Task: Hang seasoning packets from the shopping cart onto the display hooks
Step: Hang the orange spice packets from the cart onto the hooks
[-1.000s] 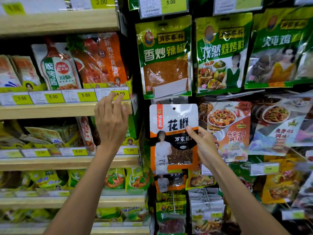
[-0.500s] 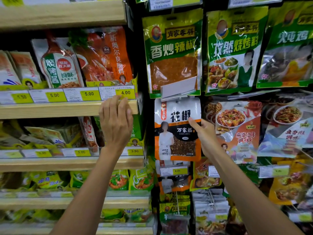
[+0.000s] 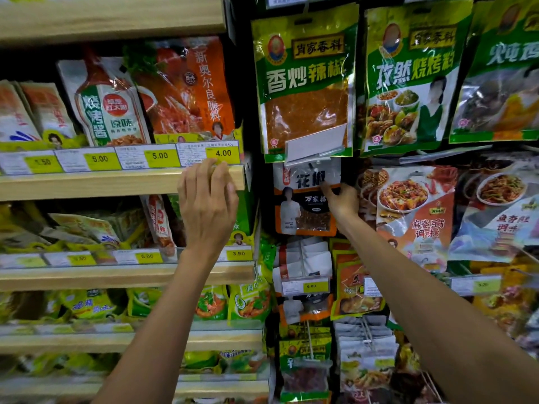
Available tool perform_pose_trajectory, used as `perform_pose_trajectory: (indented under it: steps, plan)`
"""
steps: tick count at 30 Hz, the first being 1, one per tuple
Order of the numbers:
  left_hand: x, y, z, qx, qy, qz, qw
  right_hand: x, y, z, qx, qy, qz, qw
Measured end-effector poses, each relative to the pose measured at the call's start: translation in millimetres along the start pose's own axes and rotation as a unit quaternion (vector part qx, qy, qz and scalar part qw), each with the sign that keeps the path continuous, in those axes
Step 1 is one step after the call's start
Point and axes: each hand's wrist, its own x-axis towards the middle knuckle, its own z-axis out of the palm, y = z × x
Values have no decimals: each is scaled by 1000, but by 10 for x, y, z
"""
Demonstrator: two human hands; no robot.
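A white and orange peppercorn packet (image 3: 300, 208) sits against the hook display, its top tucked under a blank grey label holder (image 3: 316, 144) at the end of a hook. My right hand (image 3: 342, 199) grips the packet's right edge, thumb across its front. My left hand (image 3: 205, 202) is raised with fingers together, fingertips touching the front edge of the wooden shelf (image 3: 116, 182) by the 4.00 price tag (image 3: 223, 153); it holds nothing. The hook itself is hidden behind the packet and holder. The shopping cart is out of view.
Green seasoning bags (image 3: 306, 80) hang above the packet. A mapo tofu packet (image 3: 417, 211) hangs to its right, and more orange packets (image 3: 304, 287) hang below. Wooden shelves of sauce pouches (image 3: 108, 103) fill the left side.
My right hand has pushed the peppercorn packet up and back, so its top now sits under the grey label holder. My left hand stays at the shelf edge.
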Motion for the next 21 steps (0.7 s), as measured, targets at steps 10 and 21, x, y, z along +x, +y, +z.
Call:
perform_pose_trajectory:
  steps: [10, 21]
  plan:
    - [-260, 725, -95, -146, 26, 29, 989, -856, 263, -508, -44, 18, -73, 996]
    - [-1574, 2979, -266, -459, -448, -217, 736, -2127, 1732, -2512, -132, 113, 121, 977]
